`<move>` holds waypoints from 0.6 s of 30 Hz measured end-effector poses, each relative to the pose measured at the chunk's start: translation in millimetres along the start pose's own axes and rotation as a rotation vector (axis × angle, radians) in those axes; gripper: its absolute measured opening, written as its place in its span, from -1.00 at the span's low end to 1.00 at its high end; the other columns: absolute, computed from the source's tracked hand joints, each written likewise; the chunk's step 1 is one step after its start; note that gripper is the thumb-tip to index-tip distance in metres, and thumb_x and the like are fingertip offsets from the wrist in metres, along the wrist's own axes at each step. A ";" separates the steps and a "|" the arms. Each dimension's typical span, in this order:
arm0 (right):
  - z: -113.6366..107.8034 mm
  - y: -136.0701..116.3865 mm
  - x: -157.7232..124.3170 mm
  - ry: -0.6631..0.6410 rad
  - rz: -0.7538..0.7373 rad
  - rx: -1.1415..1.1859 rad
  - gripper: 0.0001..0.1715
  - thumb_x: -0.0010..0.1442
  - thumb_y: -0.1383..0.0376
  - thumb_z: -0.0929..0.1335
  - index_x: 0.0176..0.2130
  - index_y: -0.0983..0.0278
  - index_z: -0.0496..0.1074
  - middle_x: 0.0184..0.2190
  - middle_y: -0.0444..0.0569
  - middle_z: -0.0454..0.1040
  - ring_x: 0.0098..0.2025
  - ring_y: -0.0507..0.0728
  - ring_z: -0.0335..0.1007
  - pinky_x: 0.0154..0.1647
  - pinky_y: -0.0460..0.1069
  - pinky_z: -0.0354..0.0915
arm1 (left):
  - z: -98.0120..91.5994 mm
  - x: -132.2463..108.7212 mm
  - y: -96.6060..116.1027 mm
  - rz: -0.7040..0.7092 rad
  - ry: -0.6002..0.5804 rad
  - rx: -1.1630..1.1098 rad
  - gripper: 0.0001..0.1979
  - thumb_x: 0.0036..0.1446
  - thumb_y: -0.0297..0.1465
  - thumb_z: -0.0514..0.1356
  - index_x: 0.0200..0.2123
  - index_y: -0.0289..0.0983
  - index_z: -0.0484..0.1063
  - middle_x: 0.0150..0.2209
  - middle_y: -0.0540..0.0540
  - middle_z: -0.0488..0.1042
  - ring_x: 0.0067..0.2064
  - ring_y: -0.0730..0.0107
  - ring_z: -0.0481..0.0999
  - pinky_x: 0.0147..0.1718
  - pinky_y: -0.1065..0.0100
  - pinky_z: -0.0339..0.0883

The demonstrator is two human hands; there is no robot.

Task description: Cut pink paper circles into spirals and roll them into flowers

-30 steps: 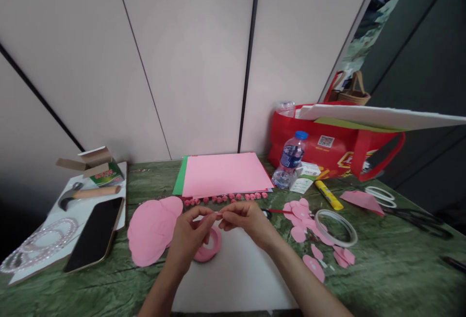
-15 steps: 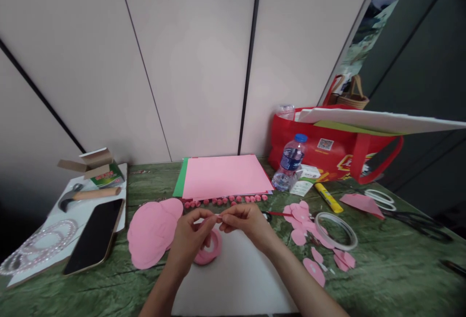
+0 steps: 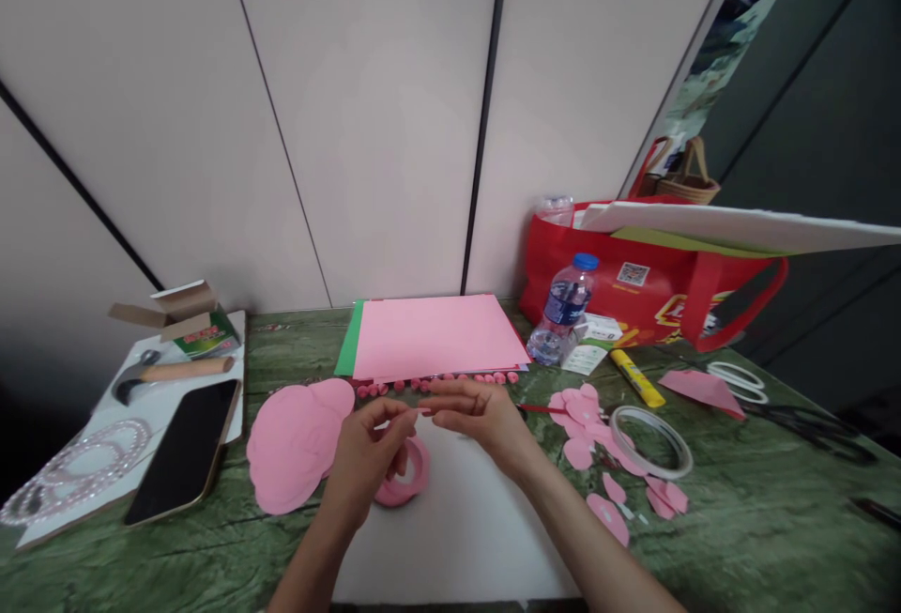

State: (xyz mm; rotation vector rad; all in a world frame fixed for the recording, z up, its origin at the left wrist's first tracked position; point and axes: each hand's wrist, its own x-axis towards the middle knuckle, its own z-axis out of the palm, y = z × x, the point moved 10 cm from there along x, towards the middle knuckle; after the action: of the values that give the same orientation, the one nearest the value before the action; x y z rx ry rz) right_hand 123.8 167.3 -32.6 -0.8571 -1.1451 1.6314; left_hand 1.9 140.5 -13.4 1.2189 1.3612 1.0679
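My left hand is closed in a pinch at the middle of the work area, and a tiny pale bit shows at its fingertips, too small to name. Facing it, my right hand has its fingers stretched out and the thumb apart from them, with the fingertips close to that pinch. Below my left hand lies a pink roll of tape, partly hidden by it, on a white board. Behind both hands runs a row of small rolled pink pieces. Stacked pink paper shapes lie left of my left hand.
Pink paper sheets lie at the back. To the right are pink paper cutouts, a white tape roll, a yellow glue stick, scissors, a bottle and a red bag. A phone and hammer lie left.
My right hand has gone from a pinch at the left fingertips to stretched, parted fingers. My left hand keeps its pinch in about the same place.
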 end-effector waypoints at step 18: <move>-7.5 3.2 -0.8 0.043 0.000 -0.038 -0.56 -0.20 0.22 0.46 -0.26 0.32 0.43 -0.37 0.02 0.55 -0.27 0.18 0.47 -0.15 0.11 0.33 | 10.2 3.8 -9.5 -0.056 -0.077 -0.022 -0.80 -0.06 -0.28 0.16 -0.49 -0.32 0.33 -0.78 0.07 0.31 -0.72 0.54 0.27 -0.71 0.51 0.14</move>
State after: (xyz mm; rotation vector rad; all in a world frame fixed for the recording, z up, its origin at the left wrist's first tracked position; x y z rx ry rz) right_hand 129.8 168.4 -38.0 -0.9124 -1.1493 1.5884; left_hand 10.8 143.3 -24.5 1.1872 1.3139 0.9844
